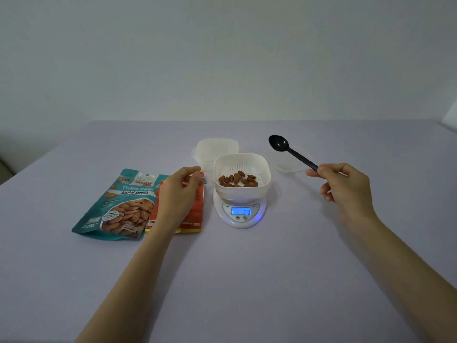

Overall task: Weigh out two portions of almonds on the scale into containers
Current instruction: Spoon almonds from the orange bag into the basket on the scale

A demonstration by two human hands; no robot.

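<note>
Centre frame, I see the scale [239, 214] carrying a white container [262, 167] with almonds [237, 180] in its bottom; the display seems to read 28 (digits are small). The right hand [346, 186], at right of centre, pinches the handle end of a black spoon [291, 152], its bowl raised and empty. The left hand [180, 191] curls over an orange packet [195, 211], hiding its middle; I cannot tell whether those fingers grip it. A second container [217, 147] sits behind, partly covered.
</note>
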